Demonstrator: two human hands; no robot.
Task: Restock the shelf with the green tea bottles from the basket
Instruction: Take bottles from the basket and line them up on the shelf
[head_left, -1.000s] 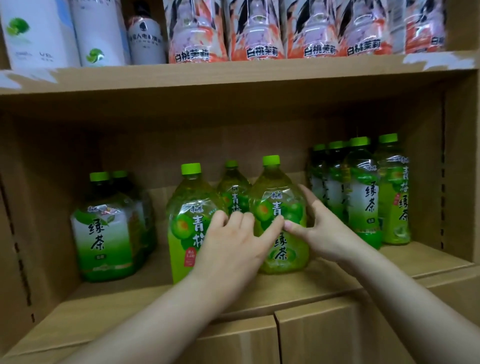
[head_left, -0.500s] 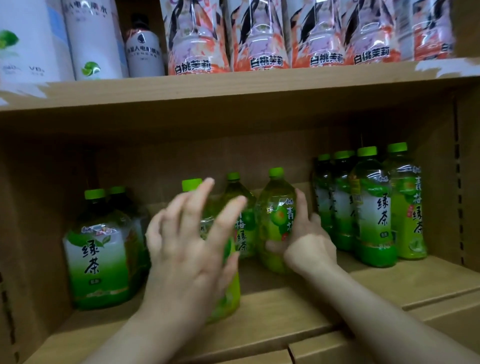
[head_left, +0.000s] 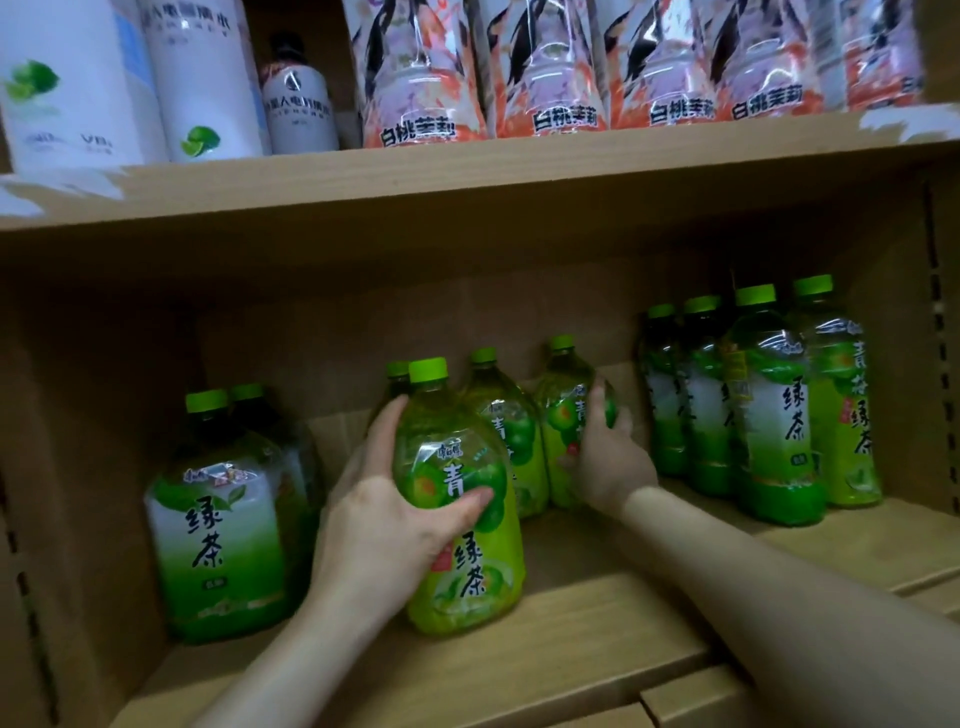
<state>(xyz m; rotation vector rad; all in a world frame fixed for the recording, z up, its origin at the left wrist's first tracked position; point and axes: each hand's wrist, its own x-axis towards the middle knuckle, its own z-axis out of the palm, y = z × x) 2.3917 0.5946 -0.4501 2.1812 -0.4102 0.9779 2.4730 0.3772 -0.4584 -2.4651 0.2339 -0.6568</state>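
Observation:
On the lower shelf (head_left: 571, 639) stands a front green tea bottle (head_left: 467, 566) with a green cap. My left hand (head_left: 384, 525) grips its left side, thumb across the label. Behind it stand two more round green tea bottles; my right hand (head_left: 605, 457) curls around the rear right bottle (head_left: 563, 421), the other (head_left: 506, 415) stands between the two held ones. The basket is not in view.
Large green tea bottles (head_left: 223, 530) stand at the shelf's left, and several taller ones (head_left: 774, 415) at the right. The upper shelf (head_left: 467, 166) carries white bottles and pink peach-jasmine bottles. Bare board lies at the shelf front, right of the held bottle.
My left hand, open in the air half a second ago, now grips the front bottle. My right hand has slid the rear right bottle further back.

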